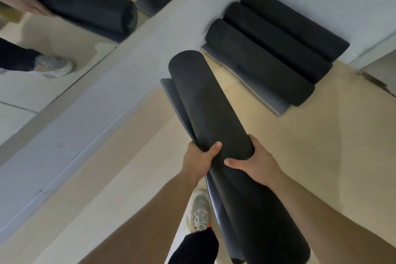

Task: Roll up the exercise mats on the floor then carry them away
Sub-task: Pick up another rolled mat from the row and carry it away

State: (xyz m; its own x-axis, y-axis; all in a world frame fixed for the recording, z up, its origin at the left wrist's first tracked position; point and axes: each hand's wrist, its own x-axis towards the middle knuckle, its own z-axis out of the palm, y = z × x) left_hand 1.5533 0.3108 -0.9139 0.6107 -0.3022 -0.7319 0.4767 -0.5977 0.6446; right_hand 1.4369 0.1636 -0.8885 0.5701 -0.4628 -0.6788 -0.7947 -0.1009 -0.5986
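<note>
I hold a rolled black exercise mat (205,105) in the air over the floor, its far end pointing toward the wall corner. My left hand (198,162) grips its left side and my right hand (256,164) grips its right side, both about midway along the roll. A loose grey flap of the mat hangs out on the left. Three rolled black mats (276,49) lie side by side on the floor against the wall at the upper right, the nearest one with a grey flap sticking out.
A wall mirror (53,83) on the left reflects me, the held roll and the stacked mats. A grey-white baseboard ledge (102,100) runs diagonally below it. My shoe (200,212) stands on the tan floor (289,146). A doorway edge shows far right.
</note>
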